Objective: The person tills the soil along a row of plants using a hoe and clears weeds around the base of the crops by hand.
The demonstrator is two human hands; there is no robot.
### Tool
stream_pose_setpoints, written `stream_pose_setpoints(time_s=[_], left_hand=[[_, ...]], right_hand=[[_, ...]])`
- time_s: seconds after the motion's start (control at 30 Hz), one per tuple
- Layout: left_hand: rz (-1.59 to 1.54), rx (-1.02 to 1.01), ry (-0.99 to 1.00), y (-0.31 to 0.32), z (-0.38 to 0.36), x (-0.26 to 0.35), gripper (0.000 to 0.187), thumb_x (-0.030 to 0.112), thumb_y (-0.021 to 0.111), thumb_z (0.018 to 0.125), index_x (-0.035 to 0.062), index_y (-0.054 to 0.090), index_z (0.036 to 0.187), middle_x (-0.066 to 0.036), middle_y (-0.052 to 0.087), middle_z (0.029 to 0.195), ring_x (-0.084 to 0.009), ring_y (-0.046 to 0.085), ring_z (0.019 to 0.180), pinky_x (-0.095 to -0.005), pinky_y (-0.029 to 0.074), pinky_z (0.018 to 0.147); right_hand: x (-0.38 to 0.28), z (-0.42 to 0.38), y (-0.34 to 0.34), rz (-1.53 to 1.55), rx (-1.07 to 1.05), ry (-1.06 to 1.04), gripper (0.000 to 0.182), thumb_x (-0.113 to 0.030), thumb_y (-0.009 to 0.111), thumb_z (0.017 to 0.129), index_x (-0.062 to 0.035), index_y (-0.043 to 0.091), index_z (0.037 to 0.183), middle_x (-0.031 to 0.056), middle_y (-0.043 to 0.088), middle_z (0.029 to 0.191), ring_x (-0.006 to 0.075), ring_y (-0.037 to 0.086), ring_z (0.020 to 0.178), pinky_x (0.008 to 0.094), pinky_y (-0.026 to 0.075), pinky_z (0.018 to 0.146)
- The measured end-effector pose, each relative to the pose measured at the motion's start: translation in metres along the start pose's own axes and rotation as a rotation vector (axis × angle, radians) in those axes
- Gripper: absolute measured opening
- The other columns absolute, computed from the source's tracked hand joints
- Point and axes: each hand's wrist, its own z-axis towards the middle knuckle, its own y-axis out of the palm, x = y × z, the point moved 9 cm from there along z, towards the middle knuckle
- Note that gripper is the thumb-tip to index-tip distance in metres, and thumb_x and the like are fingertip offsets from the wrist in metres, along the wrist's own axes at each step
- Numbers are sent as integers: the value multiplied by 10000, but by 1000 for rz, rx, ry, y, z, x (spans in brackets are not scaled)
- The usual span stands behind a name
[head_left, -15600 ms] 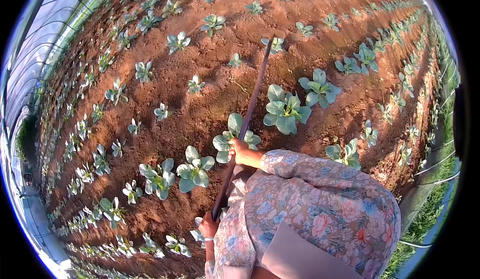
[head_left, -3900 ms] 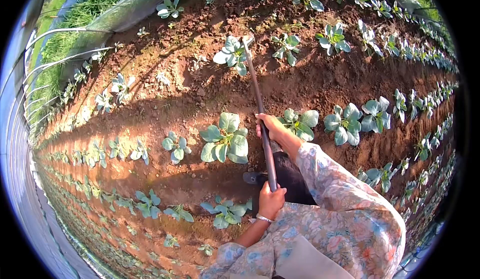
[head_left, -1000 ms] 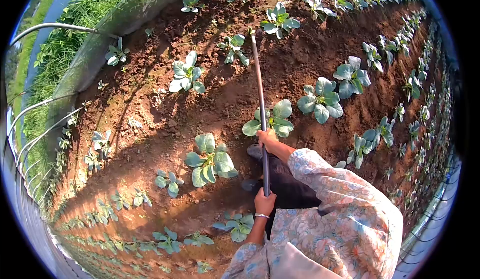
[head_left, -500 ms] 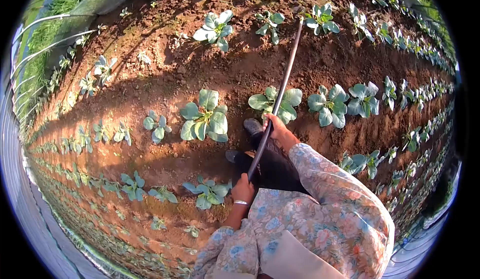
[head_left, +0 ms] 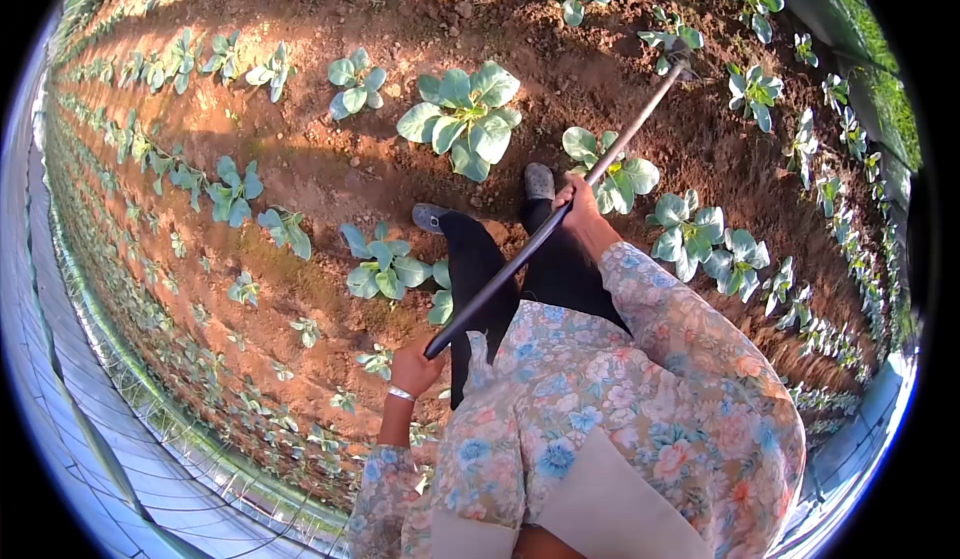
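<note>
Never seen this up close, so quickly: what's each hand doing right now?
Left hand: closed around the near end of the long pole.
Right hand: closed around it, farther up.

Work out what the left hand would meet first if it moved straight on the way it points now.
The left hand, gripping the handle, would probably reach the leaves beside the black trouser leg first, though its height over them is unclear.

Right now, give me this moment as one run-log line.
Left hand: around pole at near end | Right hand: around pole farther up | Far end: by leafy plant, soil contact unclear | Shoes: on soil
</note>
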Motion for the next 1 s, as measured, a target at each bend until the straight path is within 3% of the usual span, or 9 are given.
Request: stream_pose_setpoints(time_s=[0.17, 0.3, 0.37, 0.43, 0.5, 0.7, 0.77, 0.9, 1.0], left_hand=[[-226, 6, -76, 9, -40, -15, 211, 179, 613, 671, 83, 633, 859, -125, 591, 671, -245, 602, 618, -354, 475, 594], [-680, -80, -256, 10, -23, -31, 135, 107, 610, 692, 39, 585, 806, -22, 540, 613, -107, 496, 520, -264, 404, 490], [-1015, -208, -443, 25, -21, -30, 94, 71, 600, 715, 39, 559, 793, 21, 508, 602, -64, 445, 500, -228, 359, 455], [-980, -215, -437, 7, -35, -44, 86, 54, 605, 738, 44, 544, 798, 36, 494, 607, -55, 418, 484, -217, 329, 438], [-925, -219, -490, -23, -76, -64, 100, 58, 616, 732, 41, 551, 805, 33, 501, 615, -66, 430, 495, -222, 348, 451], [-617, -69, -317, -87, -137, -72, 177, 53, 629, 689, 17, 593, 859, -5, 562, 688, -115, 501, 596, -242, 420, 566], [-390, -50, -289, -80, -110, -89, 194, 72, 644, 676, 20, 601, 858, -33, 576, 703, -122, 519, 610, -249, 431, 588], [-574, 18, -172, -75, -8, -55, 178, 110, 664, 676, 25, 593, 816, -61, 575, 671, -151, 546, 596, -289, 439, 563], [-882, -56, -189, -62, 45, -50, 172, 101, 655, 702, 33, 564, 831, -17, 520, 610, -89, 461, 485, -247, 358, 444]], right_hand=[[75, 21, 27, -318, 74, -1, 190, -129, 632, 805, -86, 464, 727, 6, 401, 541, 138, 422, 435, 286, 393, 417], [98, 55, 103, -756, -91, -207, 262, -193, 600, 818, -57, 513, 613, 47, 488, 510, 173, 470, 416, 326, 401, 425], [103, 70, 123, -1071, 88, -261, 377, -258, 584, 793, -43, 479, 502, 78, 493, 454, 207, 483, 404, 352, 408, 415], [139, 62, 120, -1254, 170, -163, 328, -210, 577, 787, -37, 491, 522, 80, 498, 463, 206, 485, 412, 350, 414, 417], [184, 54, 98, -1081, 122, -164, 308, -188, 538, 755, -29, 537, 492, 84, 528, 442, 213, 516, 417, 340, 442, 441], [232, -42, 105, -578, 60, 68, 101, -25, 536, 771, 1, 468, 702, 71, 428, 513, 201, 450, 399, 351, 397, 375], [216, -22, 122, -491, 46, 18, 116, -28, 542, 774, -5, 464, 692, 71, 426, 510, 198, 447, 403, 348, 395, 375], [141, 45, 201, -717, -104, -226, 150, -132, 560, 830, -58, 463, 743, 39, 448, 541, 154, 447, 413, 305, 415, 397], [123, 78, 236, -879, -57, -265, 173, -168, 561, 830, -55, 474, 733, 36, 466, 539, 155, 462, 410, 306, 412, 378]])
